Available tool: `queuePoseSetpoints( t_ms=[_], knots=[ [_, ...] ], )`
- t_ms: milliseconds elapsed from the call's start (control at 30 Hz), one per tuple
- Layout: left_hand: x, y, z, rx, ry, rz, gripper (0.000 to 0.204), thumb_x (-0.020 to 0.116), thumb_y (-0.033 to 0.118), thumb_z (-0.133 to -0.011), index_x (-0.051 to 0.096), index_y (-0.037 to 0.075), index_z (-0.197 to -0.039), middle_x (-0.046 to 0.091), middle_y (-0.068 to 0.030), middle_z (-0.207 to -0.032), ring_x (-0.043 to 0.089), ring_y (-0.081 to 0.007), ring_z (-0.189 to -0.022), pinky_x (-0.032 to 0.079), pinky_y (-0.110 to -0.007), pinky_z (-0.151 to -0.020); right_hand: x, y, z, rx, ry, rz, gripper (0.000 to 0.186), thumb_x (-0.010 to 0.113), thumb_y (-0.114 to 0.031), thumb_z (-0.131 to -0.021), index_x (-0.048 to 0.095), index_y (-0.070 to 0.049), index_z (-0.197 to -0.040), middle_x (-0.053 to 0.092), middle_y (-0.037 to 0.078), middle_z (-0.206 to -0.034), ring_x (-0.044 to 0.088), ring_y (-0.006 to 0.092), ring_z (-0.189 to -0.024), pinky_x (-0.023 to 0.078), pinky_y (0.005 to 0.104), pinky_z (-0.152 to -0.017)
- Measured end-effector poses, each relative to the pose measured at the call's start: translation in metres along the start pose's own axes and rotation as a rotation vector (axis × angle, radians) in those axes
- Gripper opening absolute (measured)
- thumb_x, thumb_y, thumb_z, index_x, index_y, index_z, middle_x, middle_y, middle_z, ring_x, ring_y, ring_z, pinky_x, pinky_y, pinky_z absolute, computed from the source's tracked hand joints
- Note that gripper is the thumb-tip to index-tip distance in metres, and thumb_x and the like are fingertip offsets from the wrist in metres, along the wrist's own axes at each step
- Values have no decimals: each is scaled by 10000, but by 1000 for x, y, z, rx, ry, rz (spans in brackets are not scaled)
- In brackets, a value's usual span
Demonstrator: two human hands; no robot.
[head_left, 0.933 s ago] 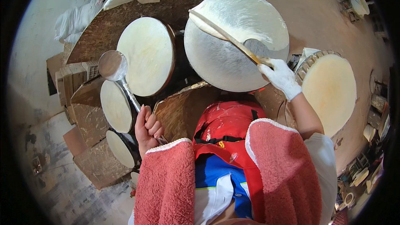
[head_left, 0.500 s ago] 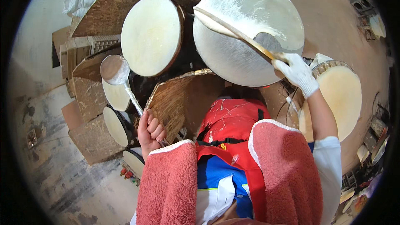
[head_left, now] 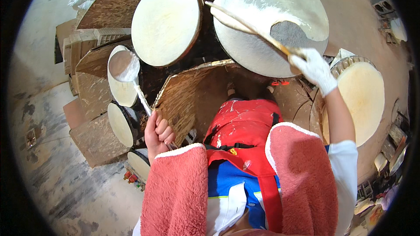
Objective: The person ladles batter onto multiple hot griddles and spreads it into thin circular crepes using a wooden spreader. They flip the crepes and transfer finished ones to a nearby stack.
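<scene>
My bare left hand (head_left: 160, 132) is closed around the handle of a metal ladle (head_left: 124, 66), whose round bowl is smeared with white batter. In my right hand (head_left: 313, 70), which wears a white glove, is a long wooden spreader (head_left: 245, 26) with a pale blade along its far part. It lies slantwise over a big round griddle (head_left: 253, 59). Wet white batter (head_left: 271, 8) coats the griddle's far side and curves round a bare dark grey patch beside the spreader. The near part of the griddle looks greyer.
Another round cream-coloured surface (head_left: 166, 24) stands left of the griddle, and a further one (head_left: 359, 100) lies to the right. Smaller pale round ones are at left. A stained board (head_left: 183, 96) curves before my red apron (head_left: 243, 120). Cardboard (head_left: 94, 140) leans at left.
The view has shifted, so the griddle sits higher in it. The spreader has moved over the batter, and the dark patch has grown from an oval into a wider shape. The ladle stays held.
</scene>
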State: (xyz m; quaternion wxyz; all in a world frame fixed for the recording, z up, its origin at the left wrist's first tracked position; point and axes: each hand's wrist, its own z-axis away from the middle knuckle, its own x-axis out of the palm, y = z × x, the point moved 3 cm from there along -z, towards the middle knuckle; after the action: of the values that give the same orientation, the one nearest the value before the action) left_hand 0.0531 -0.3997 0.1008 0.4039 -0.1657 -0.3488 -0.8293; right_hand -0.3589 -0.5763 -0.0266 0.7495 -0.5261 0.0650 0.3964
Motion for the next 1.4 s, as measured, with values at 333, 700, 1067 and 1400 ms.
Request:
queuePoseSetpoints(
  t_ms=[333, 700, 1067, 1400],
  knots=[
    [-71, 76, -27, -158, -134, -82, 334, 281, 327, -1053, 354, 161, -772, 207, 76, -484, 179, -46, -346, 240, -223, -310, 201, -7, 148, 328, 344, -653, 403, 654, -238, -849, 644, 44, -1137, 692, 134, -935, 622, 173, -877, 474, 292, -815],
    [-173, 145, 21, -110, -204, 83, 331, 296, 316, -1048, 342, 145, -768, 215, 54, -485, 188, -66, -355, 210, -245, -323, 263, -205, -126, 150, 723, -1461, 79, 564, -143, -915, 536, -71, -927, 493, 15, -627, 432, 94, -436, 347, 253, -363],
    [-206, 169, 11, -196, -275, 155, 372, 258, 337, -1051, 338, 135, -749, 215, 44, -492, 186, -85, -370, 227, -267, -338, 276, -162, -33, 500, 1074, -1528, 341, 543, -383, -882, 523, -105, -685, 416, -5, -507, 333, 121, -333, 251, 295, -325],
    [-197, 175, -1, -237, -373, 48, 339, 283, 320, -1051, 340, 157, -759, 223, 61, -487, 193, -70, -358, 227, -255, -341, 286, -195, -73, 343, 806, -1369, 378, 524, -418, -946, 541, -50, -864, 461, 8, -598, 347, 93, -364, 243, 263, -321]
  ],
)
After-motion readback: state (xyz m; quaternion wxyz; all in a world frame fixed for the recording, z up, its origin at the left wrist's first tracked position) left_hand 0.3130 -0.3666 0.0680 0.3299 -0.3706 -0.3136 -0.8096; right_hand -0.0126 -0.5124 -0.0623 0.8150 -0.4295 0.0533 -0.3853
